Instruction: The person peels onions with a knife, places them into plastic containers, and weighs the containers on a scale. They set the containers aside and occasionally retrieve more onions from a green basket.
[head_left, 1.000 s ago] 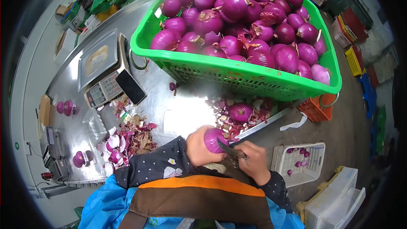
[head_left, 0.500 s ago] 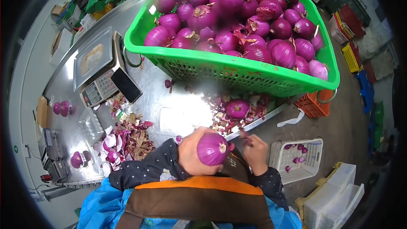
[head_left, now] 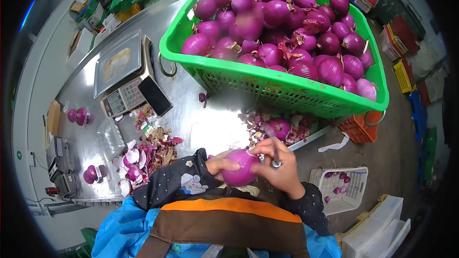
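A peeled-looking red onion (head_left: 239,168) sits in front of my apron, gripped from its left side by my left hand (head_left: 218,164). My right hand (head_left: 283,168) is closed on a slim knife-like tool (head_left: 275,152), blurred, with a shiny round end at the palm. The right thumb and forefinger also touch the onion near its top. Just beyond, another red onion (head_left: 278,128) lies among skin scraps (head_left: 302,123) on the metal table (head_left: 184,88). Behind it stands a green crate (head_left: 267,80) heaped with red onions.
A scale (head_left: 125,96) with a phone (head_left: 155,96) against it stands left. Onion peelings (head_left: 155,155) are piled nearer me, beside wrapped onions (head_left: 94,174). Below the table's right edge, a white basket (head_left: 351,196) holds several small onions; an orange crate (head_left: 359,128) is under the green one.
My right hand has come left and up to the onion, its fingers now touching it. The onion has turned, its cut end now upward. The view has shifted slightly.
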The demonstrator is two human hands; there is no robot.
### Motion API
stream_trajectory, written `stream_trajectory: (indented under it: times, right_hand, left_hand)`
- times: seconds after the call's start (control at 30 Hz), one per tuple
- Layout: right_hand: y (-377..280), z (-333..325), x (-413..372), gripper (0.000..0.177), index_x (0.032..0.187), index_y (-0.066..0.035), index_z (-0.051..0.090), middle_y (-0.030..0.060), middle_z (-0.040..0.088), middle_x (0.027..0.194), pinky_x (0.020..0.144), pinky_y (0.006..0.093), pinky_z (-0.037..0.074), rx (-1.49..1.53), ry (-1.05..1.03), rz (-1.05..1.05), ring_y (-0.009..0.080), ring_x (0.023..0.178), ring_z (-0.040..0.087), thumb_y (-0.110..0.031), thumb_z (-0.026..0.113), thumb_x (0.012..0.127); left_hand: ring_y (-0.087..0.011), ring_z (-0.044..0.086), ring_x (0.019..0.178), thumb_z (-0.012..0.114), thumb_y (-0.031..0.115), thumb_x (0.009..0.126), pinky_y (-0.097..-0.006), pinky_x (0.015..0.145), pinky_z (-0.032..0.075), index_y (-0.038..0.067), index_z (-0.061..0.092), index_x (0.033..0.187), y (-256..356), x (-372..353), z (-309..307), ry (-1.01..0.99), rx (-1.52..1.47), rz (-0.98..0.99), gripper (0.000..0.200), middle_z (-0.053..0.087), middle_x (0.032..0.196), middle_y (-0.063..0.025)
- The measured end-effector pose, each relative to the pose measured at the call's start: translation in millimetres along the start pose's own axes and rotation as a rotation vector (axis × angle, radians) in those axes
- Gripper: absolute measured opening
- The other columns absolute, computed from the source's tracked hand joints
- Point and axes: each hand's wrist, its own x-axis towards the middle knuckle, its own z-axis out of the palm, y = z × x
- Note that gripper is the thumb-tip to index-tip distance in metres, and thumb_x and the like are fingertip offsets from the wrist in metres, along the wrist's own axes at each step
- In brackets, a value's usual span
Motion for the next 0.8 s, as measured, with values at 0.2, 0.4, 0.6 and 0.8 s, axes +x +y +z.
stream_trajectory:
  times: [0.2,0.4,0.6,0.8]
  right_hand:
    - [30.7,-8.1,7.2,0.017,0.092,0.002,0.063,0.0102,0.064,0.081,0.062,0.0278,0.046,-0.563,0.348,0.014,0.0181,0.063,0.057,0.003,0.065,0.075]
    - [30.7,-26.0,-15.6,0.044,0.111,-0.003,0.061,0.0155,0.065,0.090,0.073,0.0306,0.049,-0.715,0.223,0.127,0.0277,0.078,0.064,0.011,0.059,0.070]
    - [51.2,-29.9,-44.1,0.034,0.104,-0.002,0.062,0.0144,0.061,0.091,0.075,0.0350,0.048,-0.560,0.192,0.218,0.0330,0.083,0.060,0.006,0.064,0.071]
    - [68.8,-16.2,-51.9,0.018,0.092,0.000,0.064,0.0152,0.062,0.089,0.072,0.0351,0.049,-0.555,0.062,0.155,0.0325,0.083,0.062,0.001,0.065,0.074]
  left_hand:
    - [-0.0350,0.056,0.108,0.066,0.028,0.075,-0.0436,0.086,0.052,0.003,0.035,0.134,-6.9,1.0,-4.4,0.003,-0.176,0.014,0.071,0.052,0.121,-0.0234]
    - [-0.0286,0.059,0.101,0.069,0.024,0.074,-0.0390,0.084,0.050,0.004,0.041,0.131,7.3,-7.9,-27.1,0.006,-0.014,0.125,0.066,0.058,0.113,-0.0189]
    - [-0.0297,0.057,0.096,0.081,0.039,0.057,-0.0393,0.090,0.045,0.004,0.057,0.106,24.7,-45.9,-88.3,1.163,1.322,0.385,0.064,0.059,0.102,-0.0148]
    - [-0.0357,0.050,0.102,0.080,0.040,0.050,-0.0440,0.089,0.041,0.001,0.061,0.090,-18.6,-27.8,-143.6,1.469,1.804,0.524,0.059,0.054,0.102,-0.0207]
